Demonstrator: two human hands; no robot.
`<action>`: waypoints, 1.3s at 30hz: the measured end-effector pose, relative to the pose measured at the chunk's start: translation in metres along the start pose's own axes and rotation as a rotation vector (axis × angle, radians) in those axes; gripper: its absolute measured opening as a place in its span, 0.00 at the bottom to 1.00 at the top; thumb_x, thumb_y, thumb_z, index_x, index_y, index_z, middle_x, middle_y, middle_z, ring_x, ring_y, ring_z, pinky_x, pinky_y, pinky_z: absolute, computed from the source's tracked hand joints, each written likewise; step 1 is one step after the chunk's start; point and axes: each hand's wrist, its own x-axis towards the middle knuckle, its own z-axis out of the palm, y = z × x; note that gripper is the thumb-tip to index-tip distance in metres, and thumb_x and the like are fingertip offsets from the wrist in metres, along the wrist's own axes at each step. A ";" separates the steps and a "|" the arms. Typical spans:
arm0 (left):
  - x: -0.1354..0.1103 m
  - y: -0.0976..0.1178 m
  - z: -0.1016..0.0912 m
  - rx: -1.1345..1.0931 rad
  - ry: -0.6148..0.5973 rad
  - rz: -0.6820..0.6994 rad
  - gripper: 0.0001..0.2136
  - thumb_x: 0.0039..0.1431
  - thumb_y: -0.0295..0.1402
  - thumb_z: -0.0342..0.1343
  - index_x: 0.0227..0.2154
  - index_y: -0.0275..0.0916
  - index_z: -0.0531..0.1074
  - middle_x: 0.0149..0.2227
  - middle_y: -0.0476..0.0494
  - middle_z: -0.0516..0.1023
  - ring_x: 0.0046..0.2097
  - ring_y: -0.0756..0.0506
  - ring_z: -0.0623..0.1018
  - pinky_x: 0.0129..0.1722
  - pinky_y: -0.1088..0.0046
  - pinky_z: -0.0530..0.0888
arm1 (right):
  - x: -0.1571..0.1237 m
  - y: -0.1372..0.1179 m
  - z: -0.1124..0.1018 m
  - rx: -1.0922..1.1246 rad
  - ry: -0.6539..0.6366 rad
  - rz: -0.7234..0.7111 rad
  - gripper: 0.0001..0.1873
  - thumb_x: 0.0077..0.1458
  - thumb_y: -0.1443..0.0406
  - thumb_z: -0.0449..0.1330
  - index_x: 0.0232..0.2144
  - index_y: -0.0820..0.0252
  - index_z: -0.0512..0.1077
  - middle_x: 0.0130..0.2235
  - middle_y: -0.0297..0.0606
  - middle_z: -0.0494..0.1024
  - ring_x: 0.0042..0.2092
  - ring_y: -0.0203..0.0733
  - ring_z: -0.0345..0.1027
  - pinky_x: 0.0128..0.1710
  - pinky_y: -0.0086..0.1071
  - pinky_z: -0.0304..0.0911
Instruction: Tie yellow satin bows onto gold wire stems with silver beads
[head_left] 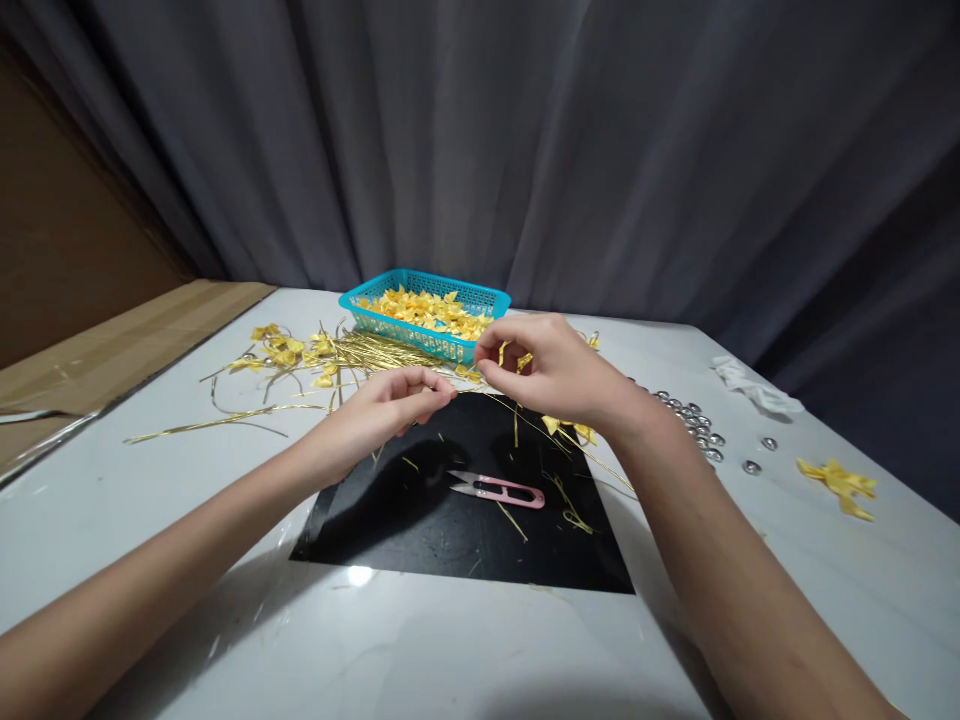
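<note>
My left hand (382,412) is closed in a pinch over the far edge of the black mat (450,550), with a thin gold cord (510,404) at its fingertips. The cord trails off to the right, under my right hand (559,368). That hand is raised with its fingers curled and the thumb close to the index finger; whatever they hold is too small to make out. Yellow ribbon shows through the gap between its fingers. Below both hands, pink thread snips (531,497) lie on the mat with their blades pointing left, among cut cord scraps (574,515).
A blue basket (382,318) of yellow ribbon bows (427,308) stands at the back. Before it lies a gold cord bundle (375,350). Several silver discs (701,425), a white cloth (757,387) and a yellow ribbon piece (840,482) lie right. Cardboard (150,325) borders the left.
</note>
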 end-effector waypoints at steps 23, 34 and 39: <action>-0.003 0.002 0.003 -0.012 0.088 -0.003 0.06 0.51 0.34 0.56 0.23 0.37 0.70 0.16 0.58 0.51 0.20 0.53 0.49 0.18 0.75 0.46 | -0.035 -0.022 0.019 -0.303 -0.348 0.287 0.07 0.55 0.62 0.55 0.30 0.60 0.69 0.32 0.37 0.74 0.30 0.39 0.66 0.27 0.30 0.54; -0.004 0.001 0.009 -0.005 0.083 -0.024 0.09 0.52 0.38 0.57 0.28 0.37 0.72 0.17 0.58 0.52 0.20 0.54 0.49 0.18 0.76 0.45 | -0.100 -0.011 0.059 -0.262 -0.223 0.474 0.05 0.58 0.69 0.52 0.37 0.63 0.67 0.40 0.47 0.73 0.43 0.49 0.67 0.41 0.40 0.63; -0.006 0.000 0.014 -0.022 0.063 0.012 0.08 0.54 0.38 0.56 0.27 0.38 0.71 0.17 0.57 0.54 0.20 0.53 0.51 0.18 0.77 0.47 | -0.105 -0.004 0.061 -0.135 -0.024 0.546 0.12 0.63 0.66 0.42 0.48 0.64 0.57 0.46 0.51 0.71 0.47 0.45 0.68 0.43 0.38 0.65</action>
